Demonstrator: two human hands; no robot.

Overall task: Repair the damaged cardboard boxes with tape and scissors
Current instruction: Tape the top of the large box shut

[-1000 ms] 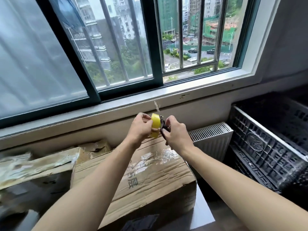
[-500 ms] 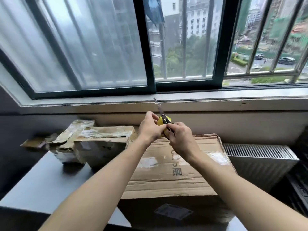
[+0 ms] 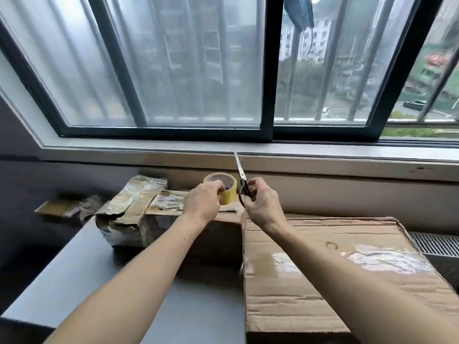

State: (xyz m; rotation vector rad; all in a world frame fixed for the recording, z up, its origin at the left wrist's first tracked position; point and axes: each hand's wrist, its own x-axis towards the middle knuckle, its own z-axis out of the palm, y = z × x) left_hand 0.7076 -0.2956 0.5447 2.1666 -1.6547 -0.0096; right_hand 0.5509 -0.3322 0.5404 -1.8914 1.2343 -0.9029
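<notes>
Starting at the far left, we count one flat scrap of cardboard [image 3: 58, 208] lying against the wall on the grey table [image 3: 74, 289]. Next comes one crumpled box [image 3: 129, 217] wrapped in shiny clear tape, and just beside it a second, smaller box [image 3: 218, 234] with torn tape on its top. That makes three boxes with the big one at the right.

Above the smaller box we see the left hand [image 3: 202, 203] curled round one roll of yellow tape [image 3: 223, 188], fingers on its near rim. Close to it, the right hand [image 3: 260, 203] grips one pair of scissors [image 3: 242, 178] by the dark handles; the blades point up towards the window sill [image 3: 347, 155] and appear to lie together. The two hands are close but not touching.

Further right lies the large cardboard box [image 3: 335, 281], its lid patched with two glossy strips of clear tape. We can make out one faint letter, like a C, on its top; nothing else is readable. Behind its far right corner one white radiator [image 3: 437, 244] shows.
</notes>
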